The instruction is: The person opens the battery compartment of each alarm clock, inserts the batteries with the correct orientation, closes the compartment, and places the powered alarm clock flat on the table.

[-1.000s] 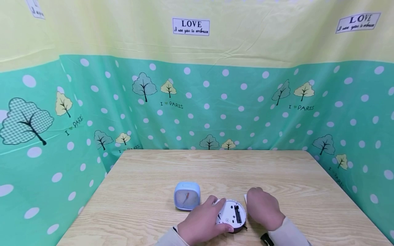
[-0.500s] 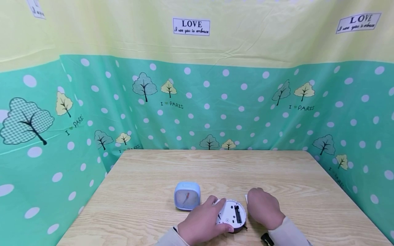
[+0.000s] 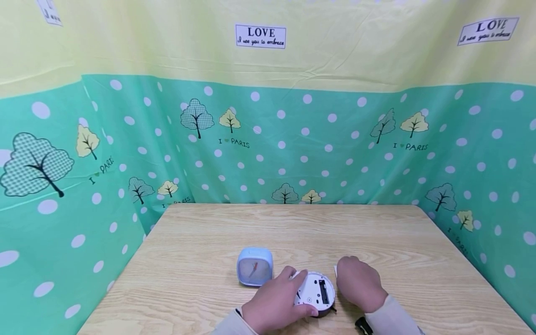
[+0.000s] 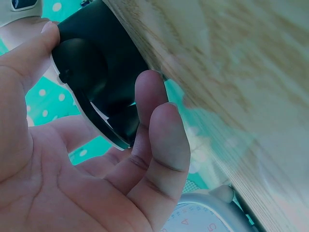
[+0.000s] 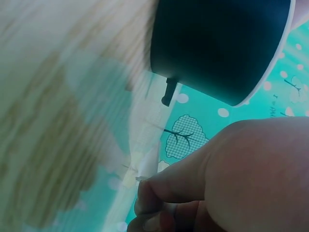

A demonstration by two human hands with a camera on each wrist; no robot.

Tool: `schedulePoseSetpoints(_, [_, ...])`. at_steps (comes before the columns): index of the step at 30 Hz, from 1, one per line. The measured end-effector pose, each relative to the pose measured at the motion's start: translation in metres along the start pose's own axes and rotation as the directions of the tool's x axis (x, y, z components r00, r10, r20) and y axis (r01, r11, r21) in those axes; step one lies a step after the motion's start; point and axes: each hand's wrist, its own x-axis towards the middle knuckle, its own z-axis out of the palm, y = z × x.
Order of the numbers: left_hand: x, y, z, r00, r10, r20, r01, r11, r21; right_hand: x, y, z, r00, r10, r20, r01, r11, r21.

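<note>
A round alarm clock [image 3: 311, 291] lies on the table with its white back up and the slot of its battery compartment uncovered. My left hand [image 3: 276, 300] holds it by the rim, thumb near me and fingers on the far side. The left wrist view shows the clock's black casing [image 4: 101, 58] between thumb and fingers. To the right of the clock, my right hand [image 3: 359, 283] has curled fingers, pinching a small white piece [image 5: 150, 162] mostly hidden by the hand. Its kind cannot be made out. In the right wrist view a short black leg sticks out from the casing.
A light blue square alarm clock [image 3: 254, 266] stands upright just left of my left hand, its dial towards me. A black object [image 3: 363, 325] sits by my right sleeve. Behind the wooden table [image 3: 289, 228] hangs a green and yellow patterned cloth [image 3: 268, 125].
</note>
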Motion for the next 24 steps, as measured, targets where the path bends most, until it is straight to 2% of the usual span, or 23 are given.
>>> schedulePoseSetpoints(24, [-0.0009,0.0006,-0.0003,1.000,0.006,-0.009,-0.006,1.000,0.004,-0.0016,-0.0004,-0.0022,1.000,-0.002,0.029,0.003,1.000,-0.019])
